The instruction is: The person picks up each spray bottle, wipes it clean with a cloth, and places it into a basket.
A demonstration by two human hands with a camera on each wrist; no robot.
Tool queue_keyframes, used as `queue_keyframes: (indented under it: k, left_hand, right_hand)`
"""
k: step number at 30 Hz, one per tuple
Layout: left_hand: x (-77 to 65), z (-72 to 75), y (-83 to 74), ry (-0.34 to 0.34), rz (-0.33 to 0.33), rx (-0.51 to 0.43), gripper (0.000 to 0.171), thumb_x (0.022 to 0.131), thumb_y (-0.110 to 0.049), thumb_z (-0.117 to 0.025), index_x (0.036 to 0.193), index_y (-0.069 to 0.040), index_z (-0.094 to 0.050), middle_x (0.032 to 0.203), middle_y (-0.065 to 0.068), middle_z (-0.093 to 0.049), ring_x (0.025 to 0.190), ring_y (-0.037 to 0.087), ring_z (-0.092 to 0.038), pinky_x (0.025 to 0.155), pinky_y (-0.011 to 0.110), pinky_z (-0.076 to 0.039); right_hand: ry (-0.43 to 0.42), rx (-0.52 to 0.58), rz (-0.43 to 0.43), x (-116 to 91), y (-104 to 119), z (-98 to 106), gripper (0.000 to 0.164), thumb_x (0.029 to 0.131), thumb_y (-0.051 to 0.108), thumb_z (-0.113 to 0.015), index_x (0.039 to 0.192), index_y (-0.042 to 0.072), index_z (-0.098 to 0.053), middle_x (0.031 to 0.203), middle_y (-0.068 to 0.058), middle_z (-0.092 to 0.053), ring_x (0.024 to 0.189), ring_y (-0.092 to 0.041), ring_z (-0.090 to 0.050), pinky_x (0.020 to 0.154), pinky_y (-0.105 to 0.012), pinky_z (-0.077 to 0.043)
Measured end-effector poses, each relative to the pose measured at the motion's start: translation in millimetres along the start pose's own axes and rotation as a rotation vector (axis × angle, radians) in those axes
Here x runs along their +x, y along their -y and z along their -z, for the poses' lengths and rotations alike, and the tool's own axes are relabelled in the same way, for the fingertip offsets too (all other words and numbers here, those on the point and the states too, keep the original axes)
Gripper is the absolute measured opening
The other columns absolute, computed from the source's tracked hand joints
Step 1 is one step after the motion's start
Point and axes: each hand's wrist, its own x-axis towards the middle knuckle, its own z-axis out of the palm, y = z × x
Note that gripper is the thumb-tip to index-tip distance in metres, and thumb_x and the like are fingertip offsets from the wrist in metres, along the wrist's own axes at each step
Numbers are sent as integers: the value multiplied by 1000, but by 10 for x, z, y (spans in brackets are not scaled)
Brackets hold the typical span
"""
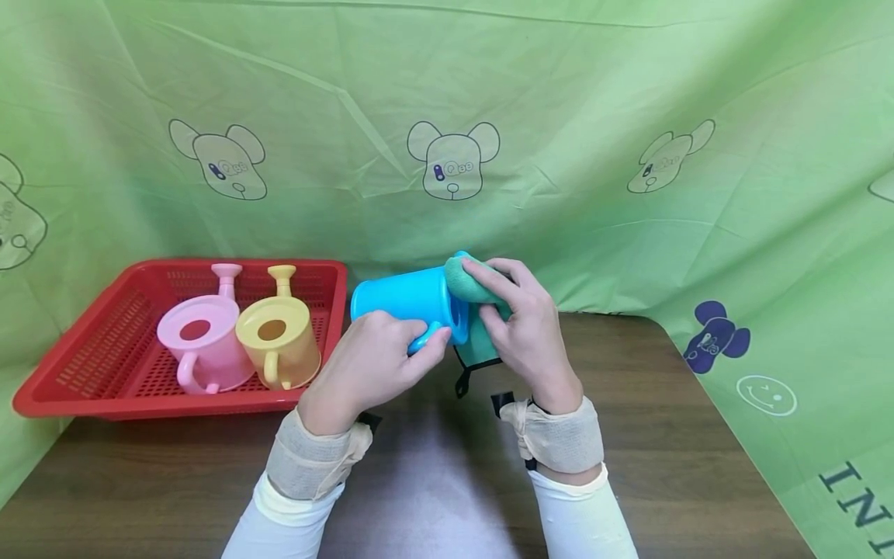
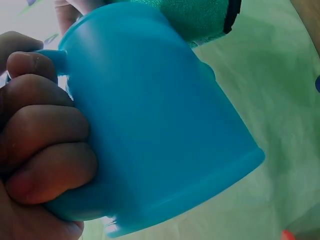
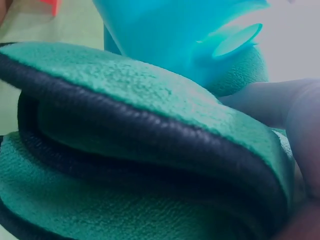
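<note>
A blue toy watering can (image 1: 401, 295) is tipped on its side above the table, its top turned to the right. My left hand (image 1: 377, 357) grips its handle, with the fingers curled round it in the left wrist view (image 2: 45, 135). In my right hand (image 1: 527, 326) is a green cloth (image 1: 475, 283) with dark edging, pinched between thumb and fingers against the can's top end. The cloth (image 3: 140, 95) hangs folded in the right wrist view, beside the blue can (image 3: 150, 30). Part of the can's opening is hidden by the cloth.
A red plastic basket (image 1: 188, 407) stands on the left of the brown wooden table (image 1: 649, 435). Inside it are a pink watering can (image 1: 223, 349) and a yellow watering can (image 1: 296, 353), both upright. A green printed curtain (image 1: 559, 93) hangs behind and along the right.
</note>
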Motion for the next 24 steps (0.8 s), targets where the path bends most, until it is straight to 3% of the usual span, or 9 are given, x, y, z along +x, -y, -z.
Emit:
queue_keyframes:
  k: [7, 15, 24]
  left_hand:
    - [3, 15, -7, -32, 11, -6, 46, 90, -38, -53, 54, -21, -30, 49, -10, -21, 42, 6, -20, 41, 24, -19]
    - [-3, 72, 12, -142, 4, -10, 45, 89, -33, -57, 55, -19, -32, 49, -9, -24, 42, 5, -21, 40, 24, -21]
    - [-5, 123, 66, -305, 18, 34, 45, 87, -29, -60, 54, -18, -32, 49, -7, -24, 44, 6, -20, 40, 26, -21]
  right_hand:
    - [-2, -25, -42, -3, 21, -4, 53, 81, -1, -56, 125, 27, -65, 116, -4, -60, 96, -17, -58, 68, -35, -45]
    - [73, -49, -114, -15, 28, 16, 53, 83, 2, -56, 127, 30, -63, 116, -2, -59, 95, -14, -56, 70, -34, -47]
    - [143, -7, -28, -21, 52, 25, 56, 81, 0, -57, 129, 28, -63, 116, 1, -59, 95, -12, -54, 69, -32, -44]
